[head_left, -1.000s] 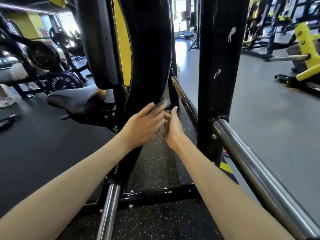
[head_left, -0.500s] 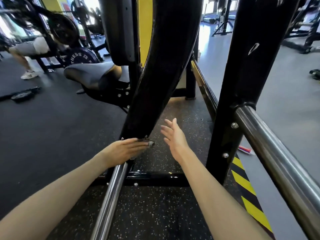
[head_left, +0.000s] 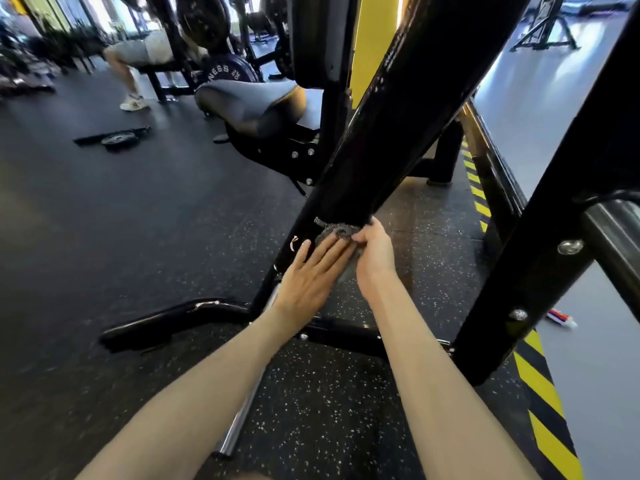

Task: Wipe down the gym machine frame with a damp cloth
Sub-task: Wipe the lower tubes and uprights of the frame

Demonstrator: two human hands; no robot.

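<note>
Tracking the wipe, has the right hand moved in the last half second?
Yes. The right hand moved left, from clear of the slanted black post to its lower end, where it pinches the cloth.

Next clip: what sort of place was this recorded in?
A gym, probably a commercial one: a padded seat on a black machine frame, a weight plate with white lettering behind it, and speckled rubber flooring.
</note>
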